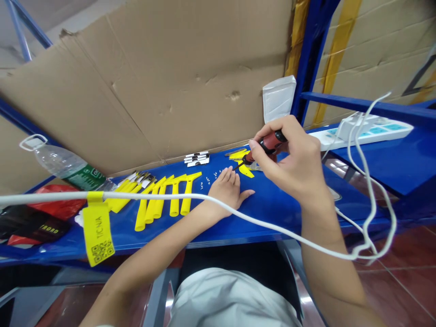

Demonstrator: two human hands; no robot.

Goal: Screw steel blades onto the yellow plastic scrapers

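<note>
My right hand [294, 159] is raised above the blue shelf top and wrapped round the red and black handle of a screwdriver [269, 146]. The screwdriver slants down to the left, its dark tip ending at the fingertips of my other hand. Flat on the blue surface lies my left hand [225, 190], fingers stretched forward and thumb spread to the right. Anything under those fingers is hidden. Small white pieces [208, 180] lie just left of it. Behind the screwdriver tip are yellow plastic parts [245, 170], with some clear packaging by them.
Yellow handle-shaped parts [173, 200] are lined up on the left. Small black-and-white pieces [196, 159] sit by the cardboard wall [190, 81]. A bottle [73, 165] leans at far left. A white cable [265, 222] crosses before my arms; a power strip [381, 131] lies right.
</note>
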